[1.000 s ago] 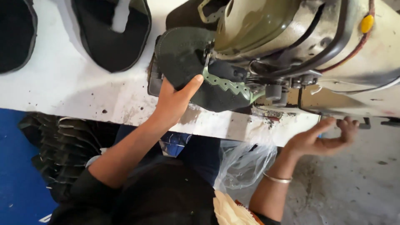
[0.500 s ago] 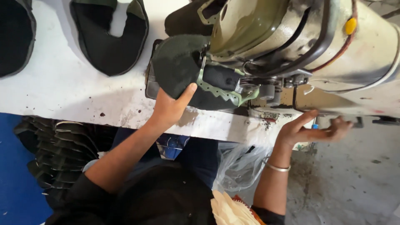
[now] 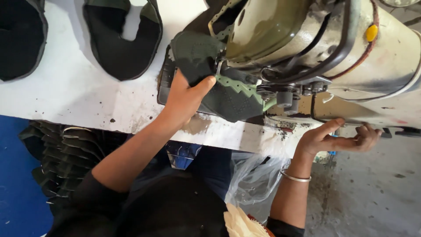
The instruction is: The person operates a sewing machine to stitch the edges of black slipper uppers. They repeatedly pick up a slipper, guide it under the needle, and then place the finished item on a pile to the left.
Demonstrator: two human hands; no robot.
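Dark shoe upper point(image 3: 219, 83), two spare uppers point(image 3: 123, 39)

White tabletop point(image 3: 74, 96), speckled with dark spots, worn along front edge. Grey concrete floor point(image 3: 372, 193) at right, stained. Blue surface point(image 3: 17, 175) at lower left. Light even.
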